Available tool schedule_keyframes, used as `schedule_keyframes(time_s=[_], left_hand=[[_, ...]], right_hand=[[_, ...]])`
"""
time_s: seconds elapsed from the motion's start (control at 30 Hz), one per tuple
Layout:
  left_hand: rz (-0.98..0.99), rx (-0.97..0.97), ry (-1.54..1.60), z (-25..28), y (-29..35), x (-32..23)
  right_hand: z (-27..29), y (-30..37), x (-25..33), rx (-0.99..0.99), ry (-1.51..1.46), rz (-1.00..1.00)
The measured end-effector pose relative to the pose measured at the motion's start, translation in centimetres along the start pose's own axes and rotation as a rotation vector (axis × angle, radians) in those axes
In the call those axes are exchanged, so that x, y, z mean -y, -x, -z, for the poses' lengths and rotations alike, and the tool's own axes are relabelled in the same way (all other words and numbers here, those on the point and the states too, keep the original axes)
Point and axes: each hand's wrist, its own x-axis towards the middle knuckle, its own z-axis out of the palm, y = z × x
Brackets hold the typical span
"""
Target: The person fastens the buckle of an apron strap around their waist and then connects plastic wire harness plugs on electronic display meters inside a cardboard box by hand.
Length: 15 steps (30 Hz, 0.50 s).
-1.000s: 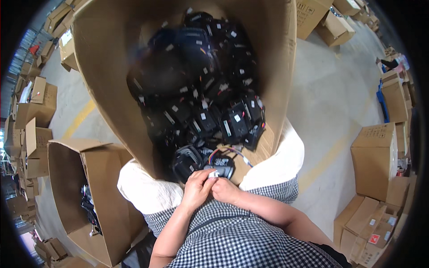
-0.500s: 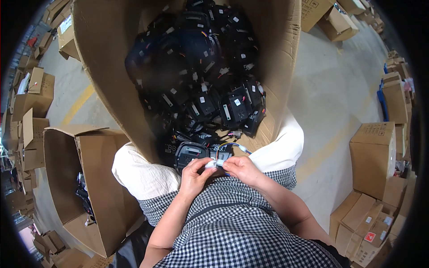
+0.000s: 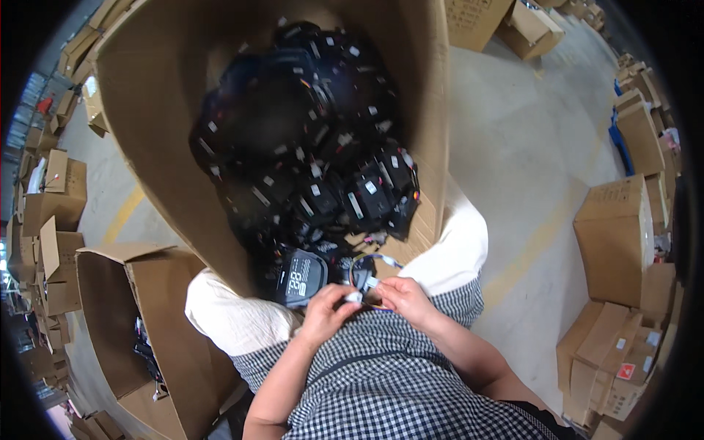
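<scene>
My left hand (image 3: 328, 314) pinches a white plug connector (image 3: 353, 297) between thumb and fingers. Just right of it, my right hand (image 3: 405, 299) grips another pale connector (image 3: 372, 282), tipped upward; a small gap seems to separate the two plugs. Thin coloured wires (image 3: 354, 265) loop from this spot up to the right. Beyond my left hand leans a black display unit (image 3: 303, 279), its face with pale printed markings toward me. Where its own cable runs is hidden by my fingers.
A tall cardboard box (image 3: 158, 158) opens in front of me, heaped with black display units (image 3: 319, 202) and their wires. Another open carton (image 3: 176, 330) stands at my left, with wired parts inside. Stacked cartons (image 3: 612, 242) line the right across the grey floor (image 3: 513, 161).
The black unit by my left hand has turned from its back to its display face. The connectors have moved slightly apart. The whole view has shifted, with the large box now further left.
</scene>
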Motion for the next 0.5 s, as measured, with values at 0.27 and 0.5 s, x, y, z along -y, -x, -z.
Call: schedule_keyframes(time_s=[0.27,0.5], left_hand=[[0.048,-0.009,0.134,-1.2,0.3,1.1],[0.305,0.175,0.261,-1.4,2.8,1.5]], right_hand=[[-0.1,-0.2,-1.8,0.079,0.471,-0.028],[0.0,-0.6,-0.8,0.423,0.334,-0.247]])
